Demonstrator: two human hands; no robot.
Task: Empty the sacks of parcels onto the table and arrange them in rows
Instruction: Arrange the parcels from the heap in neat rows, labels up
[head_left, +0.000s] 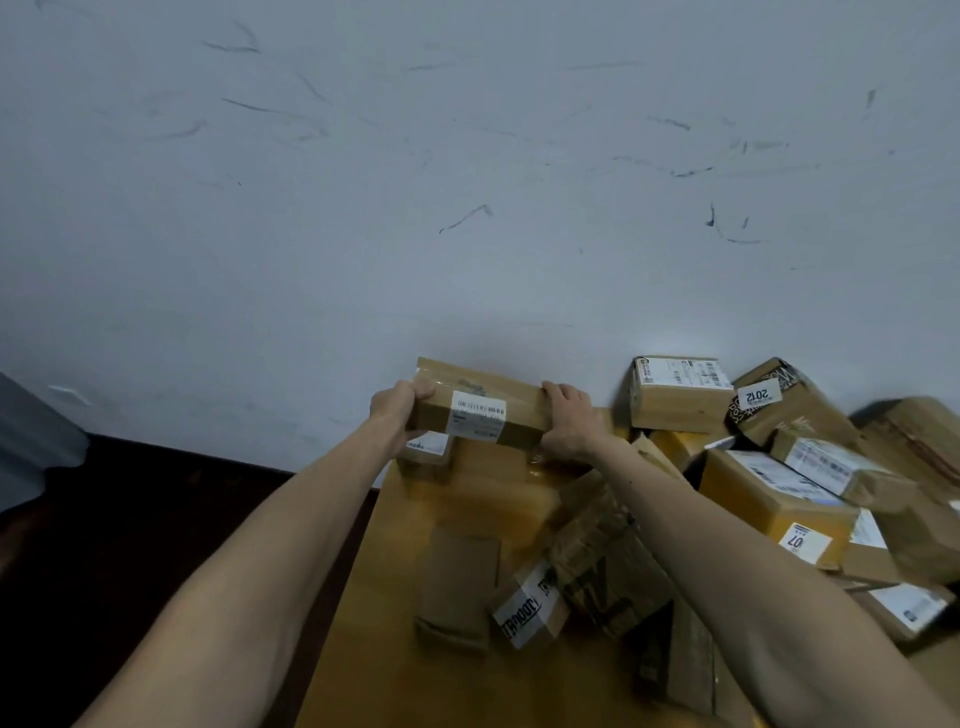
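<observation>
Head view: grips a long parcel (480, 410) with both hands. Left hand (400, 410) curls round one end, right hand (569, 421) round the other, at the far edge of the table (395, 545), close to the wall (467, 208). Just beneath the left hand, one small parcel (426, 449). Right of the hands and nearer, a loose heap of parcels (779, 467) at all angles. No sacks in sight. Looks early in the arranging — emptied, probably, yet hardly a row begun.
</observation>
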